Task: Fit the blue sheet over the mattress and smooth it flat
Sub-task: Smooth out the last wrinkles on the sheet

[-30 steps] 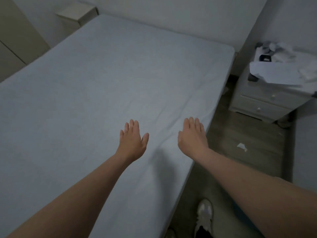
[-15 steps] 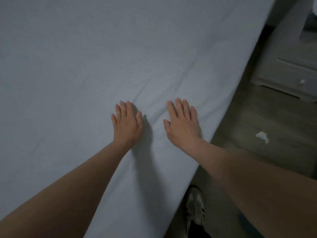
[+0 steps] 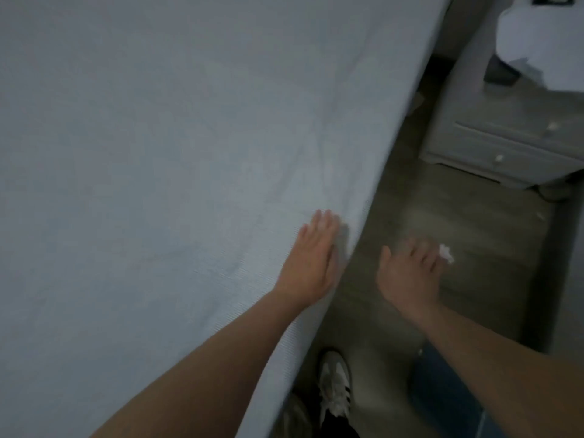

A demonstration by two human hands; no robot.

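Observation:
The pale blue sheet (image 3: 164, 159) covers the whole mattress top and wraps down over its right edge, with a few faint creases running toward that edge. My left hand (image 3: 311, 257) lies flat on the sheet right at the mattress edge, fingers straight and together. My right hand (image 3: 407, 273) hovers off the bed over the floor, fingers spread and relaxed, holding nothing. The picture is blurred by motion.
A narrow strip of wooden floor (image 3: 442, 222) runs between the bed and a white nightstand (image 3: 505, 147) with cloths piled on top. A small white scrap (image 3: 446, 252) lies on the floor. My white shoe (image 3: 335, 387) stands beside the bed.
Both hands have slid rightward across the sheet. The left hand has reached the mattress edge and the right hand has gone past it, off the bed.

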